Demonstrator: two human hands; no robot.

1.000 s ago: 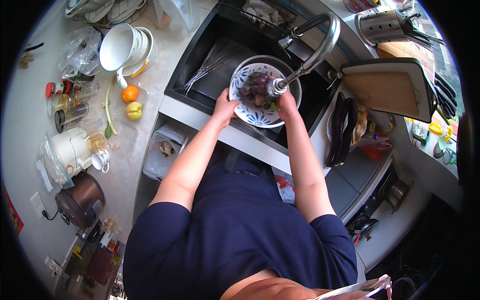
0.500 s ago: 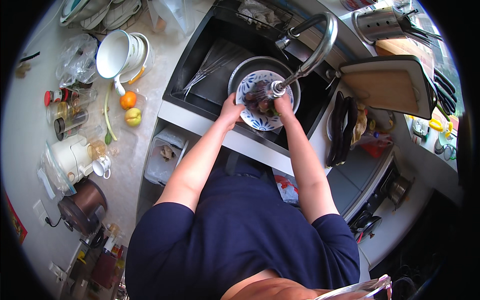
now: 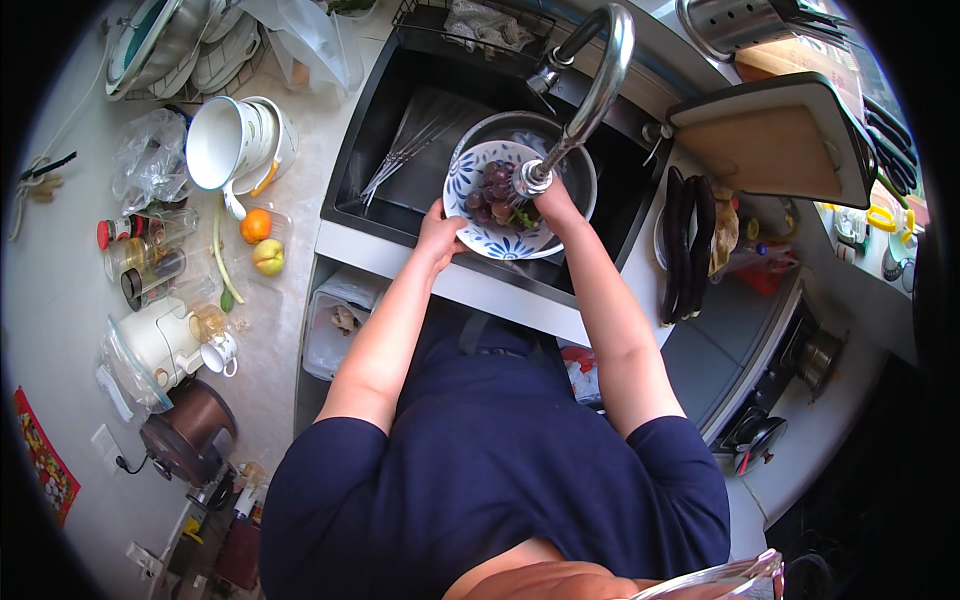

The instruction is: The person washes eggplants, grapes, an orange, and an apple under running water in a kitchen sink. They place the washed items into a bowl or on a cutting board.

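Grapes [image 3: 495, 191] in bowl [image 3: 460, 187]; left hand [image 3: 438, 236], curled, grips edge (right hand [image 3: 558, 206]: hold unclear); sink [image 3: 400, 78] space leftward.

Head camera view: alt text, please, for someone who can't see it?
A person's left hand holds a blue-patterned white bowl of dark grapes beneath a faucet over a black sink; the right hand, partly hidden, is at the grapes. Eggplants lie at right, an orange on the counter at left.

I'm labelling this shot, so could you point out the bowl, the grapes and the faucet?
Bowl [image 3: 508, 245]: head view, on its patterned inner wall.
Grapes [image 3: 492, 196]: head view, mid-bunch.
Faucet [image 3: 603, 92]: head view, on its curved metal neck.
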